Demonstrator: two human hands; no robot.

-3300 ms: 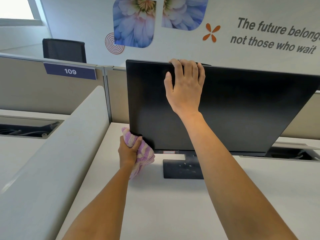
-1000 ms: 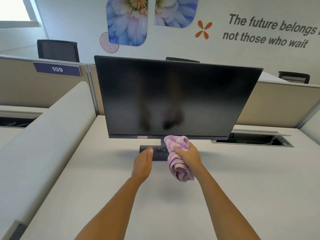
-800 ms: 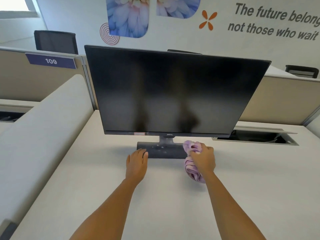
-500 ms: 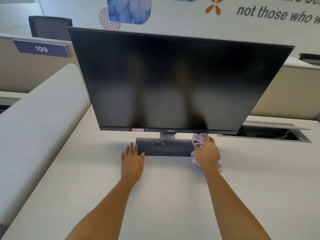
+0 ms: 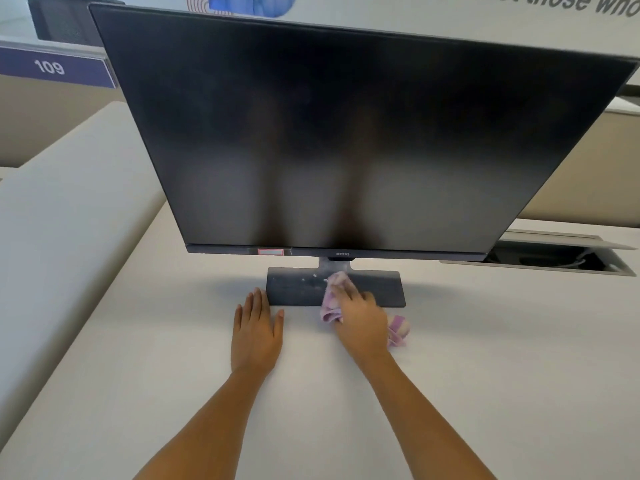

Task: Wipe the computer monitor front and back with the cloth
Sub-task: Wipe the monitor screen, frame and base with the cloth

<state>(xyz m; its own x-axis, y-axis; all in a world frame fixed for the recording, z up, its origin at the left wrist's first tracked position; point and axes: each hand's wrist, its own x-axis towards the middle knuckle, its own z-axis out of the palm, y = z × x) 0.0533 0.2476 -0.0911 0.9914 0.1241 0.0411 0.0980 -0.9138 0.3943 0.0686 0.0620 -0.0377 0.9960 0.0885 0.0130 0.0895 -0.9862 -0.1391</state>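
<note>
Head view: at lower centre the right hand (image 5: 360, 323) grips the cloth (image 5: 331, 306) on the speckled base (image 5: 294, 289) of the monitor (image 5: 346, 133); the left hand (image 5: 258, 329) lies flat, fingers straight, on the desk (image 5: 485, 375). The front looks wiped, with the base probably the last part to do. The back is hidden.

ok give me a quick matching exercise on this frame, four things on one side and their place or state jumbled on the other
Things:
1. left hand
2. cloth
3. stand base
4. cable hatch

Place or state:
A. open, set into the desk at the far right
B. flat on the desk, holding nothing
C. dark, dotted with pale specks
D. pink, bunched in the grip of the right hand

Pairs: 1-B, 2-D, 3-C, 4-A
</note>
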